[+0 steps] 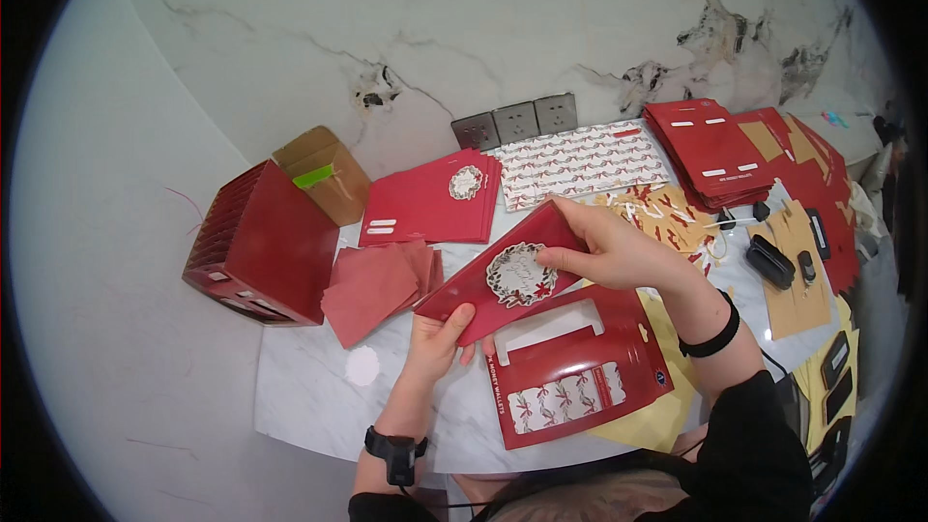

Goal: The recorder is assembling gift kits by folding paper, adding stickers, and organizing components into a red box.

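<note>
A folded red money wallet with a round wreath decoration is held up at a slant above the table. My left hand grips its lower left end, thumb on the front. At the upper right end, my right hand is closed on the wallet, its thumb pressed on the wreath. Beneath them lies a flat red cardboard package with a cut-out window and a wreath-patterned strip. Left of the wallet, several plain dusty-red paper pieces lie fanned out.
A red box and a brown carton stand at the left. Behind are stacked red wallets, a patterned sheet and red packages. Paper scraps and a black case lie right; yellow sheets lie nearer.
</note>
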